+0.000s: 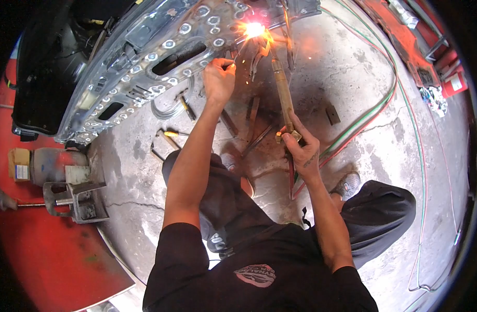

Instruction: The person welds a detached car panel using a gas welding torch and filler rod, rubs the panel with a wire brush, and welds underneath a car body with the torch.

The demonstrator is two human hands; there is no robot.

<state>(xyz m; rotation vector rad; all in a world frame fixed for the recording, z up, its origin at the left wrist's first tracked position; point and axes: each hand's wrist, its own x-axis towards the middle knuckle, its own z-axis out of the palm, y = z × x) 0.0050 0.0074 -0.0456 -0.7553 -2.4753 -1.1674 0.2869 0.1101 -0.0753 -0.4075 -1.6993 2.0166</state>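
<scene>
My right hand (302,148) is wrapped round the lower end of a brass gas welding torch (281,86), near its valve knobs. The torch points up and away from me, and a bright flame with sparks (255,30) glares at its tip. Close to that glow, my left hand (219,80) pinches a thin welding wire, only a short piece of which shows. The flame meets the lower edge of a grey metal car panel (140,67), dotted with many round weld marks and cut by oblong holes. Glare hides the exact spot being heated.
Green and red hoses (394,78) curve across the concrete floor on the right. Below the panel lie a wire coil (168,110), a hammer (186,108), a yellow-handled tool (175,133) and metal strips. A metal bracket (82,200) stands left, by a red surface (56,255).
</scene>
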